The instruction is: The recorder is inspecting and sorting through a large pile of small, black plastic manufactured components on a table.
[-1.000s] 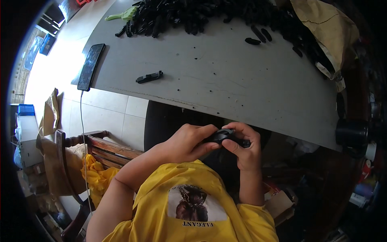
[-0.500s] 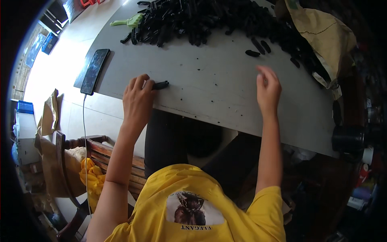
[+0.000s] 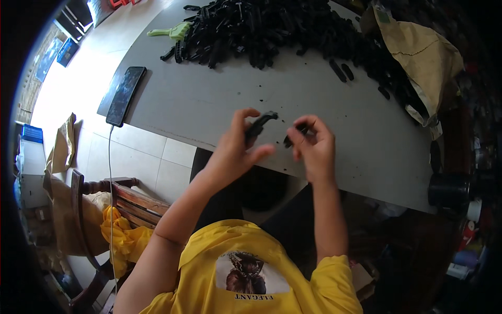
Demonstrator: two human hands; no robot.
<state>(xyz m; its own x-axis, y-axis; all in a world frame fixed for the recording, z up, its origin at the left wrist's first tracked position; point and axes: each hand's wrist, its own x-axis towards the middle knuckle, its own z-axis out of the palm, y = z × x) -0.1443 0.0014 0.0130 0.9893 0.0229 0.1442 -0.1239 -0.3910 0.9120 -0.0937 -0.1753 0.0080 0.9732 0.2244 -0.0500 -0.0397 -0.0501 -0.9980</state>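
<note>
Above the near half of the grey table (image 3: 209, 94), my two hands face each other, a short gap apart. My left hand (image 3: 234, 149) grips a black curved plastic piece (image 3: 258, 125) along its fingers, with the thumb stretched out below it. Between the thumb and fingers of my right hand (image 3: 318, 146) is a small dark elongated piece (image 3: 288, 141), partly hidden by the fingers. Two loose black oval pieces (image 3: 337, 70) lie beyond my right hand, by the edge of a large heap of black plastic pieces (image 3: 261, 31).
A phone (image 3: 126, 97) with a white cable lies at the table's left edge. A light green brush-like tool (image 3: 170, 32) touches the heap's left end. On the right is a brown paper bag (image 3: 426, 49). Black crumbs dot the tabletop. A wooden chair (image 3: 133, 201) stands at lower left.
My left hand has moved right and lifted its black piece off the table. My right hand has come nearer and left, now holding a dark piece; one of three loose oval pieces is gone.
</note>
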